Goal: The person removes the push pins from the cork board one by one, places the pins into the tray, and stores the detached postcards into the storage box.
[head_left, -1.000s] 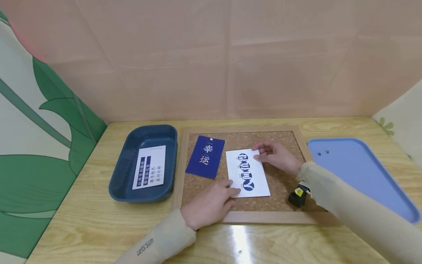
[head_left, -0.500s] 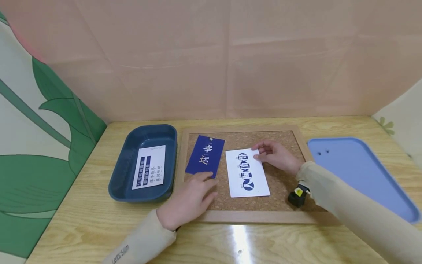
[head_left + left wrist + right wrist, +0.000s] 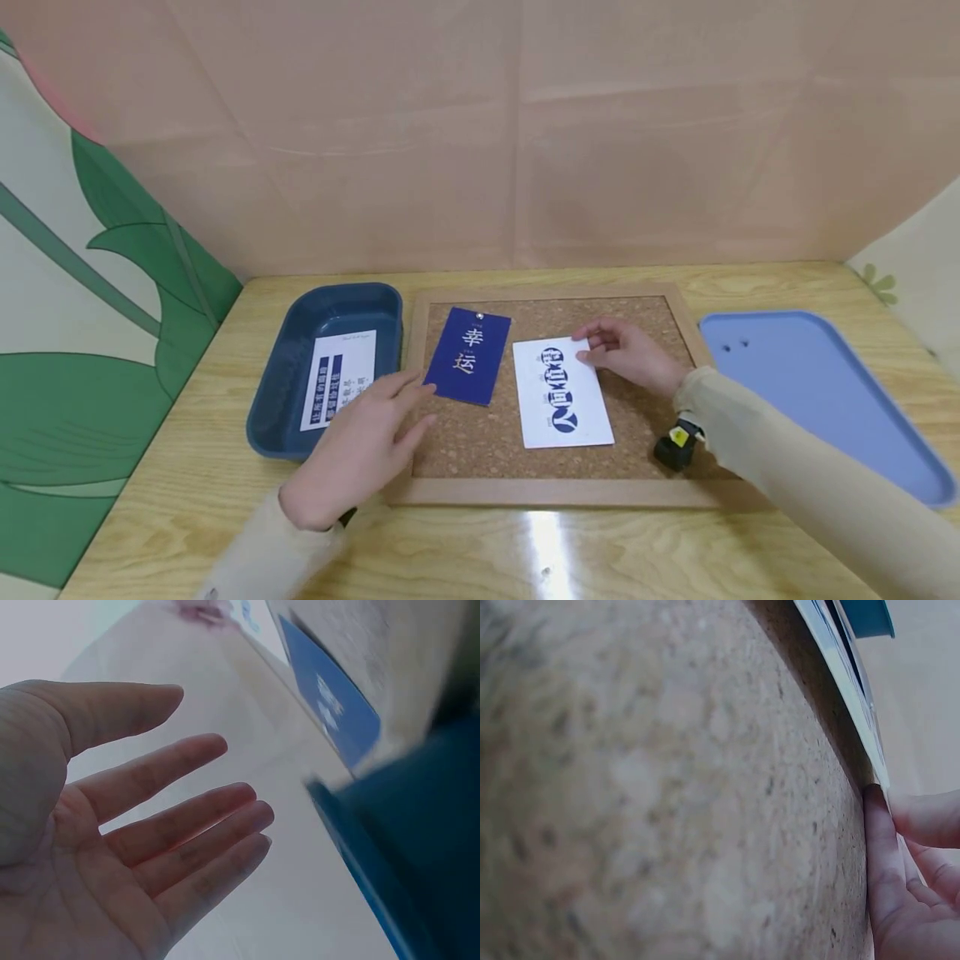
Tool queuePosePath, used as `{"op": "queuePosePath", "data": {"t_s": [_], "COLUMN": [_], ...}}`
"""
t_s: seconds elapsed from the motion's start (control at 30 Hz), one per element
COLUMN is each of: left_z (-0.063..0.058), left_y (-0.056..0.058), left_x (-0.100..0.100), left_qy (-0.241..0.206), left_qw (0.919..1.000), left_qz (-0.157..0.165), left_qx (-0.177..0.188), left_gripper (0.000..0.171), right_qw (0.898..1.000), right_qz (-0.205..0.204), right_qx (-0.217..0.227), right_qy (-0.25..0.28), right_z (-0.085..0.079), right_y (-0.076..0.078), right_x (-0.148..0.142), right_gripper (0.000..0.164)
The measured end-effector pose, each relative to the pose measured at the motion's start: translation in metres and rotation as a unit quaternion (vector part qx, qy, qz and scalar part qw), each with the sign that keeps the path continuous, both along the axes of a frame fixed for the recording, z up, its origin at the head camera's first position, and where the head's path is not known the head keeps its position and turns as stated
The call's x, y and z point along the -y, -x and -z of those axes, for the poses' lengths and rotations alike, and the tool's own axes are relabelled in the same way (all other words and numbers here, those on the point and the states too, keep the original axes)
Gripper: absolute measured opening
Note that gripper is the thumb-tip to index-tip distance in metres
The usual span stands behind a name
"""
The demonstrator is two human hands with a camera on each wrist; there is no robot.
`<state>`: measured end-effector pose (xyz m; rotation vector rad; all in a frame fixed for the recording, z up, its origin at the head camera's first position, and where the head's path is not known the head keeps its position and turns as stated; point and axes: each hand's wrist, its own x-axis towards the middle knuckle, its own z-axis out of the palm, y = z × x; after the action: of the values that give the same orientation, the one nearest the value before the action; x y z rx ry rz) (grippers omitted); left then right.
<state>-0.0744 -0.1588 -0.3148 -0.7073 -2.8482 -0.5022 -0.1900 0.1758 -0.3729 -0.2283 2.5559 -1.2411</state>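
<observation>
My right hand (image 3: 630, 357) pinches the upper right corner of a white card (image 3: 558, 396) with dark blue lettering, which lies on a cork board (image 3: 645, 321). In the right wrist view, one finger of the right hand (image 3: 919, 892) is under the card's edge and the thumb is on top. My left hand (image 3: 360, 450) hovers over the near right side of a dark blue bin (image 3: 258, 417), its fingers loosely extended around nothing. It partly hides a white printed card (image 3: 330, 375) in the bin. Left of the pinched card lies a dark blue card (image 3: 468, 358) with an eyelet.
A light blue tray (image 3: 810, 392) stands to the right, with two small dark pieces (image 3: 735, 346) near its far left corner. The cork board's wooden frame (image 3: 585, 492) runs along its near side. A pink sheet (image 3: 525, 142) hangs behind the wooden table (image 3: 180, 467).
My left hand has let go of the white card's lower edge and moved left, past the dark blue card, to the bin. The right hand stays at the card's corner.
</observation>
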Motion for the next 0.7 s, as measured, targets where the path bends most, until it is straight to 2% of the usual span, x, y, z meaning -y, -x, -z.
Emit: {"op": "queuePosePath", "data": {"t_s": [0.1, 0.3, 0.7], "left_z": [-0.002, -0.001, -0.003], "left_y": [0.0, 0.001, 0.001], "left_x": [0.01, 0.023, 0.061], "left_qy": [0.009, 0.022, 0.018], "left_qw": [0.9998, 0.9989, 0.9957], "left_qz": [-0.015, -0.04, -0.089], "left_qx": [-0.007, 0.001, -0.015], "left_gripper": [0.035, 0.033, 0.032], "right_qw": [1.0, 1.0, 1.0], "right_qz": [0.004, 0.004, -0.004], "right_qx": [0.003, -0.001, -0.012], "right_qy": [-0.003, -0.004, 0.006], "right_z": [0.0, 0.001, 0.003], "right_y": [0.0, 0.0, 0.0], "right_x": [0.0, -0.001, -0.001], "right_gripper": [0.034, 0.034, 0.033]}}
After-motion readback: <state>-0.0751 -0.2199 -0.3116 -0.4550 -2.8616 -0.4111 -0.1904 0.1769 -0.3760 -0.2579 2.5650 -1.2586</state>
